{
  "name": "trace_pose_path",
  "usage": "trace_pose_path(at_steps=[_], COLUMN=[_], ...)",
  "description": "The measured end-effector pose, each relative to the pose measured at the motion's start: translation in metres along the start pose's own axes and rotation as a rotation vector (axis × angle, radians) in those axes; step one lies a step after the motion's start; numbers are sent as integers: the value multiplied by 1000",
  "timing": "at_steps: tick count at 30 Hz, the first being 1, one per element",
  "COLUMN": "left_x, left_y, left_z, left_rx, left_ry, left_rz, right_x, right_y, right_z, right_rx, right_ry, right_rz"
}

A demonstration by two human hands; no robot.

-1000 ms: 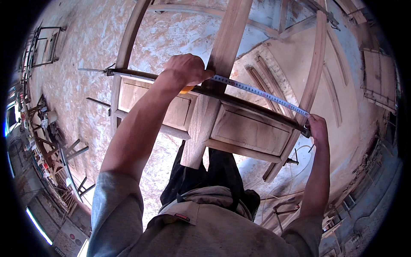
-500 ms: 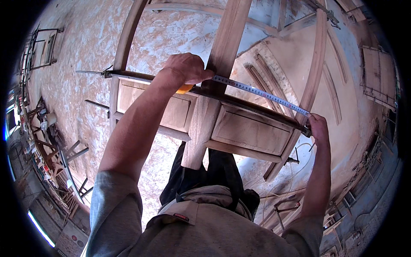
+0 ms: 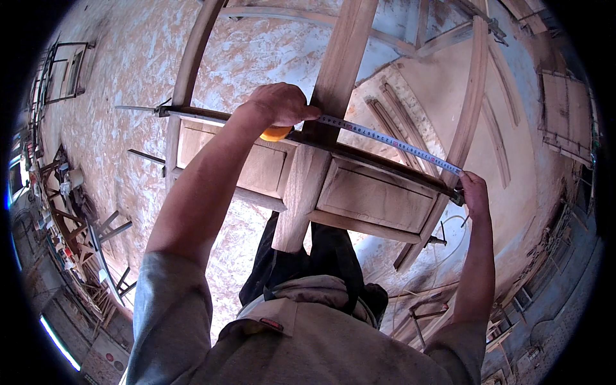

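Observation:
A tape measure's white blade (image 3: 391,140) stretches across the right half of a wooden frame, from the middle post (image 3: 342,48) to the right upright (image 3: 473,96). My left hand (image 3: 280,104) is closed around its yellow case (image 3: 276,133), which shows only in part beneath the palm. At the blade's far right end, my right hand (image 3: 473,191) pinches the tip beside the right upright. Just below the blade runs a dark bar (image 3: 385,165) along the frame, above two raised wooden panels, the left panel (image 3: 234,156) and the right panel (image 3: 376,196).
Clamp ends (image 3: 160,110) stick out at the frame's left side. Loose wooden strips (image 3: 399,119) lie on the floor beyond the frame, near a brown sheet (image 3: 443,80). Timber and clutter (image 3: 70,218) line the left side; stacked boards (image 3: 566,115) stand at the far right.
Both hands keep their grip on the tape, which still spans the same posts. My left hand and the yellow case have shifted very slightly; more of the case shows.

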State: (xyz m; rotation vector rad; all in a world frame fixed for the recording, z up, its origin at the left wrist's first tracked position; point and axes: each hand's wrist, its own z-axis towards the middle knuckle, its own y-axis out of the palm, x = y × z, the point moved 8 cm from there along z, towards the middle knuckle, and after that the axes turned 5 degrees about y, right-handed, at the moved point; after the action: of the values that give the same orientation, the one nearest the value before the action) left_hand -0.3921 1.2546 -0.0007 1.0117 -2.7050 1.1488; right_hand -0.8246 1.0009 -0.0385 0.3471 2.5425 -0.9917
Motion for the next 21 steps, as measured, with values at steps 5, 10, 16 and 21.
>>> trace_pose_path(at_steps=[5, 10, 16, 21], left_x=[8, -8, 38, 78], left_y=[-13, -26, 32, 108], left_z=[-27, -75, -101, -116], left_rx=[42, 327, 443, 585], left_ry=[235, 314, 328, 22], left_rz=[-406, -1208, -1782, -1880], right_x=[3, -102, -188, -201], right_y=[-45, -50, 133, 219], right_z=[3, -74, -144, -181], right_rx=[265, 344, -305, -603], right_ry=[-197, -263, -366, -255], right_rz=[59, 577, 514, 828])
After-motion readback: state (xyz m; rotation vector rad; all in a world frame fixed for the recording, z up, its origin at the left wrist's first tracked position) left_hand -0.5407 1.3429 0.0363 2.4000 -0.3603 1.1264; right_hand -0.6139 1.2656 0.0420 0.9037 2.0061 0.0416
